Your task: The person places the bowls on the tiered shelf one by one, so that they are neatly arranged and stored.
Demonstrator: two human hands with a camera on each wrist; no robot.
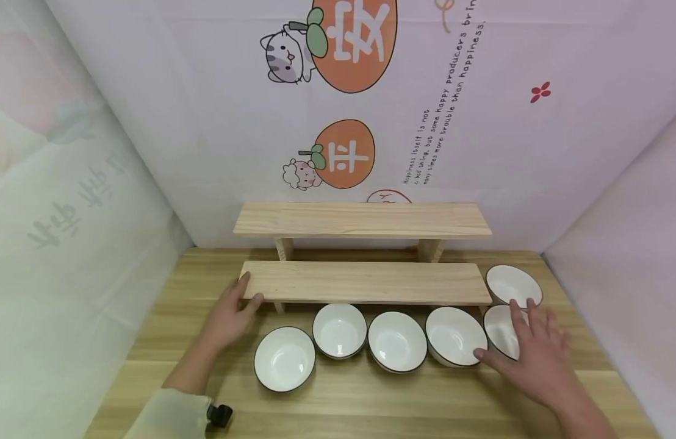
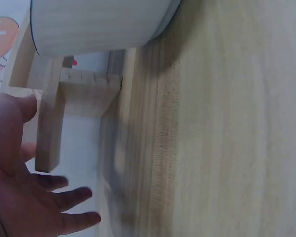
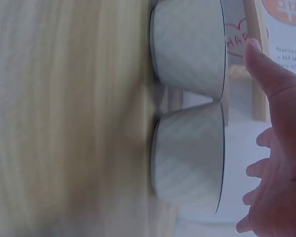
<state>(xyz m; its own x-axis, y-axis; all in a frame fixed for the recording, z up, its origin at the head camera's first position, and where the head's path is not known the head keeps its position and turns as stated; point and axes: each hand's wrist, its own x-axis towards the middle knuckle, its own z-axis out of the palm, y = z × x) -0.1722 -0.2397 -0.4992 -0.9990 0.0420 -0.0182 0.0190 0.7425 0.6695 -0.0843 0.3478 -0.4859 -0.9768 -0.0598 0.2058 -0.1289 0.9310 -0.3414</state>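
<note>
White Bowls [image 1: 397, 338] Edging Two-Tier Wooden Shelf [image 1: 365, 282]

They're standing along its front and right. The left hand [image 1: 229, 314], spread, is touching its left end; the right hand [image 1: 534, 360], also spread, is overlapping the rightmost bowls, contact unclear.

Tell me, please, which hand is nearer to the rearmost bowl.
The right hand: its fingertips are by the front rim of the rearmost bowl. The left hand is far leftward, at the lower shelf's left end.
</note>
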